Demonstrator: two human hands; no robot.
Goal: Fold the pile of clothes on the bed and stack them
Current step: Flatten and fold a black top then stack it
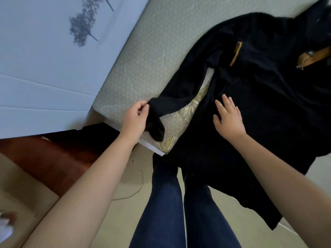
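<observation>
Soft daylight (wide-angle warp, slight blur)
</observation>
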